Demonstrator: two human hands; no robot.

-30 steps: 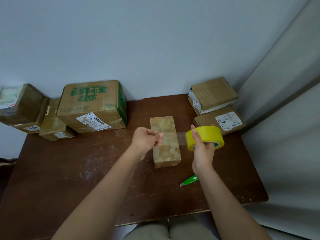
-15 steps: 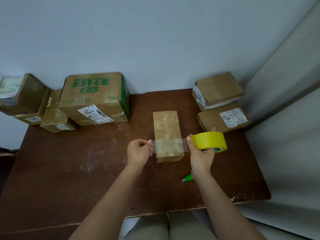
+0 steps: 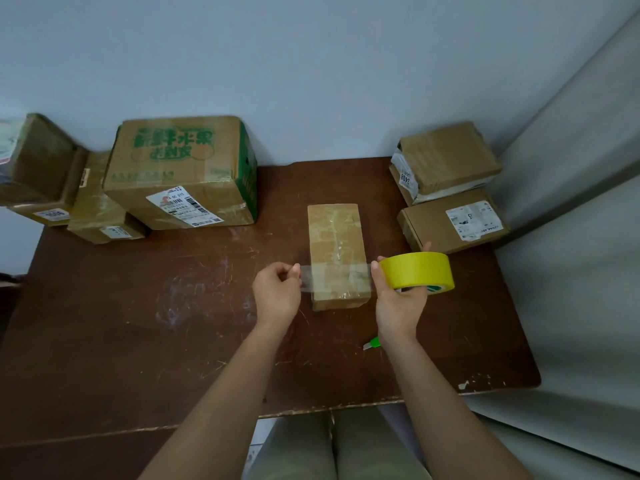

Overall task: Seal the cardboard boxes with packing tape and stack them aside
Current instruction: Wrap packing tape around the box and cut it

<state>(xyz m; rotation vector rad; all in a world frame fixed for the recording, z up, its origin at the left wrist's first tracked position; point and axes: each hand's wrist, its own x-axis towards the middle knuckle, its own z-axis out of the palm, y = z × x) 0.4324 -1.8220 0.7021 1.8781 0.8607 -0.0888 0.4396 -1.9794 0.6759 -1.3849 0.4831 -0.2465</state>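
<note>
A scratched brown table [image 3: 145, 327] is set against a pale wall. At its back left, a large carton printed in green [image 3: 180, 171] is placed, with smaller brown boxes [image 3: 45, 174] clustered beside it. At the back right, two labelled parcels [image 3: 450, 188] are stacked. A narrow cardboard box [image 3: 337, 251] is laid near the table's middle. A yellow roll of packing tape [image 3: 420, 270] is gripped by the right hand [image 3: 400, 299], just right of that box. A clear strip of tape [image 3: 334, 277] is stretched across the box's near end, its free end pinched by the left hand [image 3: 277, 292]. A green cutter [image 3: 372, 342] is partly hidden behind the right wrist.
</note>
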